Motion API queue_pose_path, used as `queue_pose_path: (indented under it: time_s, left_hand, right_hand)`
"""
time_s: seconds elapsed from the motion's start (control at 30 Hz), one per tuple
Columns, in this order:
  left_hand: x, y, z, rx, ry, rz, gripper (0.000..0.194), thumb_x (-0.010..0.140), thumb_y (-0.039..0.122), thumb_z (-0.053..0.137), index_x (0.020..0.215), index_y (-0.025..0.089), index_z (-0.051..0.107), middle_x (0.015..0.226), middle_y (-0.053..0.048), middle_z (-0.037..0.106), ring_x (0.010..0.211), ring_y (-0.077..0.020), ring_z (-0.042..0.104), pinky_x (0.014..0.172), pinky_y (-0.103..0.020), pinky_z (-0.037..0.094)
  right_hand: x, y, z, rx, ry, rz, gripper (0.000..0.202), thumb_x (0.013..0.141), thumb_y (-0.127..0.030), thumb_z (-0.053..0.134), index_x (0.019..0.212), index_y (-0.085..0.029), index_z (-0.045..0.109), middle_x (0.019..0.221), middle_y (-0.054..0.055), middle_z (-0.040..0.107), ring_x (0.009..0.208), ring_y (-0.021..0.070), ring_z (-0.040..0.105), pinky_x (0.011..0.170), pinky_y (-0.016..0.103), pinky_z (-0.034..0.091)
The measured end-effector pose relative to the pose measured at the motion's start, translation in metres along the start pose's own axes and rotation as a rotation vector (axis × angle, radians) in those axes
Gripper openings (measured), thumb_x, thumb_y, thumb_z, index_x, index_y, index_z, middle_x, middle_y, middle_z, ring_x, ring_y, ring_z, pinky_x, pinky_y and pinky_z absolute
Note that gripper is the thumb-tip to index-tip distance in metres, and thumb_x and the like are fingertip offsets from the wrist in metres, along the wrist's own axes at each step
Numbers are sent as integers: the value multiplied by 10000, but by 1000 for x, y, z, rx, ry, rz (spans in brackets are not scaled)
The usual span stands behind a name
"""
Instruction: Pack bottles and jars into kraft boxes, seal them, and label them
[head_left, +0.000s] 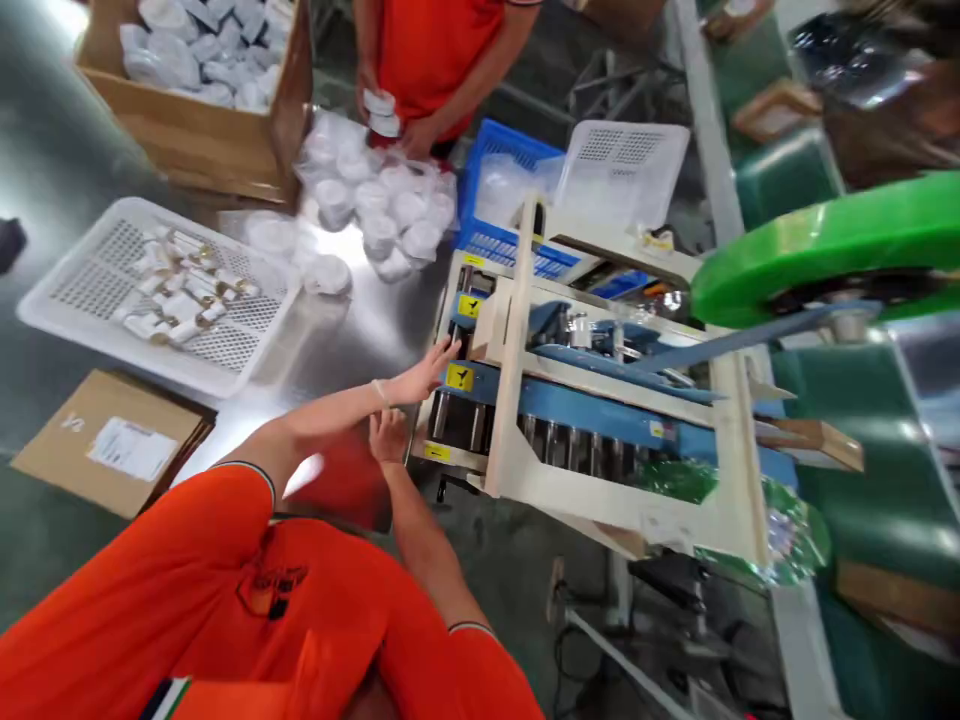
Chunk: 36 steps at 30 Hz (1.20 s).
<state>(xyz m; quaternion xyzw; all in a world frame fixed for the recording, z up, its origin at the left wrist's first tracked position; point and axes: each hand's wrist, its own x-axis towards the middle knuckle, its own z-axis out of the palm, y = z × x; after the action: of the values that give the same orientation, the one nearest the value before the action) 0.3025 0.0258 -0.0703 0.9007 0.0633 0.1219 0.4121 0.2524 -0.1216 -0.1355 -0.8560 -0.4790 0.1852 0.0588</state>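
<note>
My left hand [421,378] reaches over the near end of a carton sealing machine [510,410], its fingers stretched out and apart close to the blue side rail. Nothing shows in it. Just below, my right hand [388,436] is by the metal table's edge and the machine's corner with its fingers curled in; anything inside them is hidden. A tan, box-like block [491,326] sits between the rails under the machine's cream frame, just beyond my left fingertips; I cannot tell whether it is a carton. Metal rollers [478,428] line the machine's bed.
A white basket [90,300] of small white and brass fittings stands left, above a closed carton [105,440]. Bagged white round pieces [375,200] lie before a co-worker [442,60] holding white pieces. A large green tape roll [825,240] and green conveyor [847,400] are right.
</note>
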Motion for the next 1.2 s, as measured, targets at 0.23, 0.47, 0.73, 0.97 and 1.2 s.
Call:
queue_pose_path:
  time_s: [0.23, 0.47, 0.73, 0.97, 1.2]
  left_hand:
    - [-340, 72, -48, 157, 497, -815, 479, 1039, 252, 543, 1507, 152, 560, 1473, -216, 620, 1431, -349, 577, 1291, -573, 451]
    - [-488, 78, -103, 60, 1162, -1797, 463, 903, 265, 734, 1289, 88, 550, 1489, -264, 439, 1444, -466, 476, 1222, -682, 427]
    - [-496, 69, -94, -222, 1166, -1744, 394, 809, 408, 818, 1103, 212, 643, 1364, -133, 516, 1330, -374, 556, 1097, -526, 553]
    - [-486, 77, -104, -153, 1291, -1571, 513, 703, 326, 829, 1196, 242, 714, 1389, -138, 557, 1433, -400, 527, 1191, -583, 493]
    - [-469, 70, -121, -522, 1253, -1276, 362, 661, 315, 865, 914, 210, 628, 827, -16, 673, 897, -267, 760, 806, -403, 639]
  right_hand:
    - [-9, -27, -14, -41, -21, -143, 363, 1124, -209, 468, 1333, -76, 732, 1204, 244, 729, 1134, 336, 673, 985, 432, 533]
    - [-24, -244, -5, 86, -259, -922, 454, 1135, -133, 440, 1551, -114, 622, 1440, 177, 705, 1350, 271, 628, 1199, 362, 472]
    - [-1, -364, -7, 27, -363, -644, 266, 1116, -279, 591, 1321, -133, 679, 1443, 209, 687, 1353, 317, 662, 1136, 428, 551]
    - [4, -340, -12, 44, -288, -695, 355, 1076, -165, 631, 1430, -144, 619, 1511, 199, 677, 1395, 270, 646, 1155, 370, 519]
    - [37, -356, -15, 22, -328, -783, 651, 1021, -153, 703, 1633, -68, 500, 1691, 259, 546, 1566, 277, 541, 1283, 373, 428]
